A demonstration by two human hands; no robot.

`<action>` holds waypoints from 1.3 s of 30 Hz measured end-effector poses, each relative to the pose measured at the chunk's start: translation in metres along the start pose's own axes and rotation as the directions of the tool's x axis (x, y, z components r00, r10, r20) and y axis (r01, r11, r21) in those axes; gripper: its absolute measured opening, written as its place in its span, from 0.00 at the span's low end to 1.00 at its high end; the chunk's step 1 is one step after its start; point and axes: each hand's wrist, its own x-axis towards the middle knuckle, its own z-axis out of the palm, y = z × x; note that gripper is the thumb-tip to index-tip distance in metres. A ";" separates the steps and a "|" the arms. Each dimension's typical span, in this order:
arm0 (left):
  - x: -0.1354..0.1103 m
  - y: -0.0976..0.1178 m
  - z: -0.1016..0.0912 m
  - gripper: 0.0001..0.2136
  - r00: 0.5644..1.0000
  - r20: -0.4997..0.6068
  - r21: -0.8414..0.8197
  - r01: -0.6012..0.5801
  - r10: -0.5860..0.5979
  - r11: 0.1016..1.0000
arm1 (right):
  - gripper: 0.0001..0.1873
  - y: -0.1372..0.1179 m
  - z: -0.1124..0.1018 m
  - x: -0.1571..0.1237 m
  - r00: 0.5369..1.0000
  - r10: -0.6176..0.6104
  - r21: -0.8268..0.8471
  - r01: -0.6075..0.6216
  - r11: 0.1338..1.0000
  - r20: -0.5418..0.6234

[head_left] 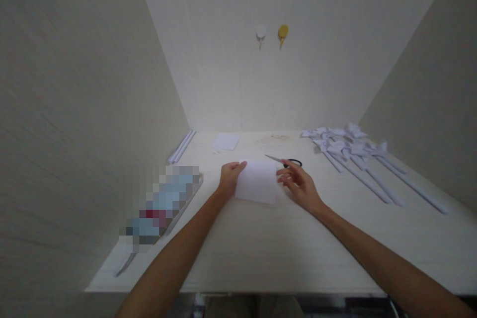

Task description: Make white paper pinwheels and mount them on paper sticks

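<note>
White panels formed the back wall (231, 84), above a pale table (246, 253). On the table's right side lay a group of paper assemblies (367, 174), rolled stems topped with folded paper; these appeared complete. A pixelated patch (164, 203) on the left hid its contents. The right hand (300, 185) was beside the sheet's right edge, fingers curled; whether it touched or gripped anything could not be determined. The white sheet (256, 183) was at the table's middle, flat, with no fold evident. The left hand (230, 177) pinched it at the upper left corner, thumb on top. Shaping of this sheet therefore seemed still outstanding. Bare rolled tubes (181, 147) at the rear left and a spare sheet (225, 142) beyond the left hand suggested further pieces remained. Scissors (292, 163) lay just beyond the right hand.
</note>
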 end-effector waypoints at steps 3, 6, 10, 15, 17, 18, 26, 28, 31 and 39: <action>0.001 -0.002 -0.001 0.19 1.000 0.010 0.042 -0.009 0.009 0.999 | 0.14 0.002 -0.004 0.000 0.943 -0.295 -0.344 0.330 0.879 0.152; 0.001 -0.005 -0.002 0.19 1.000 0.016 0.103 -0.026 0.024 0.994 | 0.11 0.002 -0.005 -0.001 0.883 -0.415 -0.497 0.466 0.732 0.217; -0.002 -0.004 0.000 0.20 0.999 0.008 0.139 -0.054 0.054 0.989 | 0.07 0.000 -0.005 -0.002 0.863 -0.448 -0.560 0.497 0.663 0.234; -0.003 -0.002 0.003 0.19 0.999 0.001 0.131 -0.048 0.048 0.990 | 0.05 -0.002 -0.004 -0.004 0.850 -0.477 -0.583 0.508 0.634 0.222; -0.002 -0.003 0.003 0.19 0.999 0.003 0.113 -0.037 0.037 0.993 | 0.05 -0.003 -0.004 -0.004 0.851 -0.484 -0.592 0.501 0.632 0.203; -0.002 -0.003 0.003 0.19 1.000 0.003 0.105 -0.031 0.031 0.994 | 0.05 -0.003 -0.004 -0.003 0.848 -0.490 -0.590 0.505 0.630 0.202; -0.008 -0.005 0.007 0.19 0.996 0.077 0.236 -0.056 0.039 0.970 | 0.07 -0.006 -0.003 -0.003 0.829 -0.460 -0.501 0.559 0.660 0.319; -0.010 -0.006 0.009 0.20 0.992 0.112 0.282 -0.094 0.064 0.955 | 0.06 -0.008 -0.001 -0.003 0.824 -0.459 -0.478 0.567 0.671 0.332; -0.013 -0.007 0.013 0.21 0.977 0.191 0.334 -0.160 0.099 0.929 | 0.07 -0.012 0.002 -0.003 0.832 -0.448 -0.473 0.555 0.685 0.327; -0.025 -0.015 0.025 0.17 0.941 0.330 0.386 -0.207 0.074 0.899 | 0.07 -0.010 0.006 -0.003 0.919 -0.333 -0.541 0.395 0.743 0.213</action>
